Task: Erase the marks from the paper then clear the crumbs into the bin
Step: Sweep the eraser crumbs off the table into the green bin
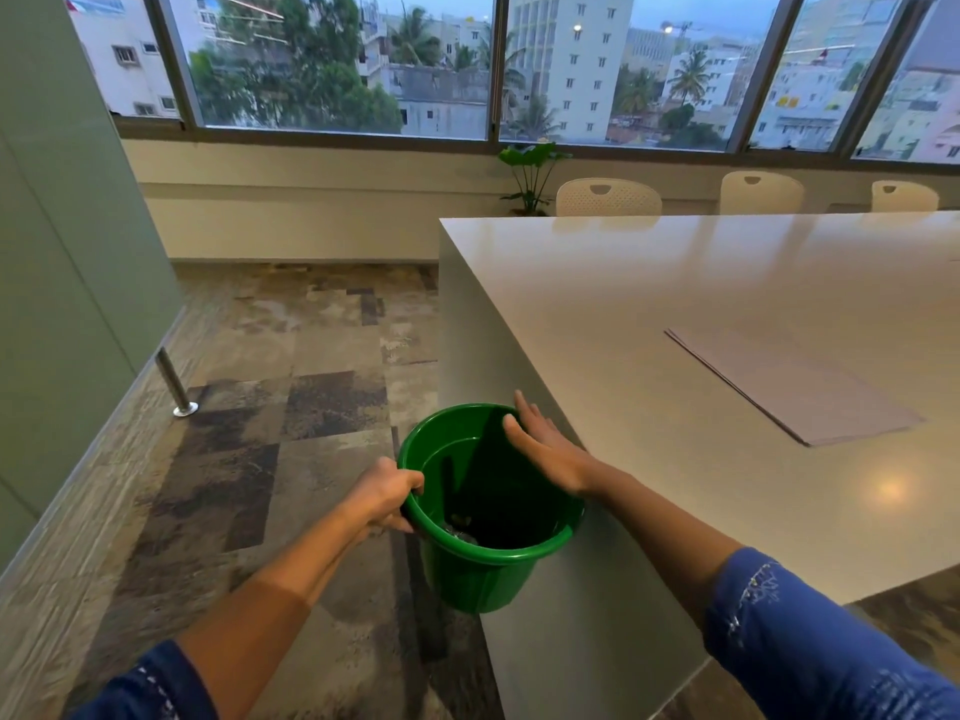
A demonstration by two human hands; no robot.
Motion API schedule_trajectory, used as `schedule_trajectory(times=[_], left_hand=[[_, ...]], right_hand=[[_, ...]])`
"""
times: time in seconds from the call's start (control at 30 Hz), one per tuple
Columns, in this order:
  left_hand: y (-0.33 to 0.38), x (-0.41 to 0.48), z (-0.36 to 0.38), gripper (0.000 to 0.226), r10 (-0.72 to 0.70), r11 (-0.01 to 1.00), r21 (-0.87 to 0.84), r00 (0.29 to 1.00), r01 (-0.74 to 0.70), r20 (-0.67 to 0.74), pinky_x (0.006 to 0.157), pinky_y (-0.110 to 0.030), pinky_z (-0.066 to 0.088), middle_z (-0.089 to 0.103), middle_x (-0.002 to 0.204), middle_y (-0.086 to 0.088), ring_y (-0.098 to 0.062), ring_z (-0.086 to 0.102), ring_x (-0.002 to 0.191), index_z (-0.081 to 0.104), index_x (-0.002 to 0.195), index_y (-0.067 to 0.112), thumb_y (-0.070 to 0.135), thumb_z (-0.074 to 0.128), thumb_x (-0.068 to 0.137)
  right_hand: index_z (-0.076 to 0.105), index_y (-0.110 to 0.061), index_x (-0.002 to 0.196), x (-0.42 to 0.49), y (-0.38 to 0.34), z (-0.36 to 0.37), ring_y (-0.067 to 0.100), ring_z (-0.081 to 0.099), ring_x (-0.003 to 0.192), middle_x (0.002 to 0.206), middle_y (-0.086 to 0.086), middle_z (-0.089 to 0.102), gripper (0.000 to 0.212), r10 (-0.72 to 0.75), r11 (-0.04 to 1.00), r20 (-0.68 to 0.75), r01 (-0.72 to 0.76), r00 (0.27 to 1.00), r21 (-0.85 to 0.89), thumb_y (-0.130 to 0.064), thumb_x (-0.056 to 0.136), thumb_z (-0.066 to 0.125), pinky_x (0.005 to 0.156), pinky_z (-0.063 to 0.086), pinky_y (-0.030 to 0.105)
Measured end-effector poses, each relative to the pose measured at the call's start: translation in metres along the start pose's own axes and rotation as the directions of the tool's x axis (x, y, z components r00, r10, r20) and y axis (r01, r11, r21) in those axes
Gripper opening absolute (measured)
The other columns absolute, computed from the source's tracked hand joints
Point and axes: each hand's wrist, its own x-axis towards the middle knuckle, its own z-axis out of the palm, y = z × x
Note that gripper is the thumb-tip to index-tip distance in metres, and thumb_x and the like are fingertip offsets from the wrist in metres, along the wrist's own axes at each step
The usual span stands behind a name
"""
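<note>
Beside the table edge (519, 324), left hand (384, 493) grips bin (483, 574) rim, right hand (543, 444) flat-fingered above

Green bin (483, 579) at table (675, 283) edge; paper (800, 387) flat

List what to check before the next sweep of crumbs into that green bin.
1. Bin held steady: ok, the left hand grips its rim.
2. Bin mouth under the table edge: ok.
3. Right hand flat and open above the bin: ok.
4. Crumbs left on the table: cannot tell, too small to see.
5. Marks gone from the paper: cannot tell.
</note>
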Motion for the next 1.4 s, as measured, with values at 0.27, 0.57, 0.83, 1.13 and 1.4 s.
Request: schedule_trajectory(times=[0.27,0.57,0.83,1.13,1.4], left_hand=[[0.001,0.001,-0.001,0.014,0.014,0.999,0.028,1.000,-0.014,-0.007,0.053,-0.031,0.060,0.068,0.088,-0.020,-0.026,0.073,0.069,0.054,0.107,-0.003,0.004,0.055,0.095],[-0.002,0.002,0.002,0.003,0.004,1.000,0.007,1.000,-0.003,-0.019,0.046,-0.026,0.055,0.067,0.079,-0.018,-0.020,0.070,0.055,0.054,0.096,0.000,0.003,0.055,0.095],[0.000,0.000,0.002,0.009,-0.024,0.999,-0.021,1.000,0.024,-0.013,0.054,-0.036,0.061,0.067,0.089,-0.021,-0.029,0.071,0.071,0.054,0.102,-0.002,0.001,0.055,0.093],[0.003,-0.005,0.001,0.010,0.004,0.999,0.042,1.000,-0.004,-0.018,0.047,-0.026,0.055,0.067,0.085,-0.018,-0.023,0.071,0.065,0.053,0.104,-0.001,0.005,0.054,0.096],[0.004,-0.008,0.001,0.016,0.005,1.000,0.022,1.000,-0.005,-0.022,0.046,-0.027,0.056,0.067,0.085,-0.019,-0.023,0.070,0.063,0.053,0.110,-0.002,0.003,0.055,0.095]], right_hand=[[0.008,-0.014,0.157,0.005,0.073,-0.053,0.026,0.000,0.151,0.165,0.006,0.005,0.083,0.227,0.957,-0.303,-0.270,0.925,-0.106,-0.065,0.092,0.003,0.122,0.001,0.045],[-0.002,-0.017,0.157,0.002,0.026,-0.011,0.022,-0.005,0.151,0.164,0.009,-0.005,0.078,0.238,0.934,-0.187,-0.277,0.953,-0.225,-0.066,0.096,0.005,0.120,-0.007,0.048],[0.005,-0.021,0.157,-0.003,-0.005,-0.012,0.017,-0.003,0.151,0.164,0.001,0.007,0.079,-0.013,1.000,-0.212,0.010,0.977,-0.016,-0.066,0.092,0.006,0.123,-0.003,0.043],[-0.002,-0.018,0.157,-0.005,0.052,-0.023,0.023,-0.011,0.151,0.164,0.008,-0.007,0.087,0.255,0.913,-0.205,-0.305,0.945,-0.270,-0.073,0.090,0.002,0.120,-0.008,0.048],[0.015,-0.024,0.157,-0.007,-0.004,-0.005,0.019,0.001,0.151,0.163,0.006,0.015,0.069,-0.106,0.992,-0.059,0.101,0.993,-0.074,-0.061,0.098,0.014,0.120,-0.005,0.037]])
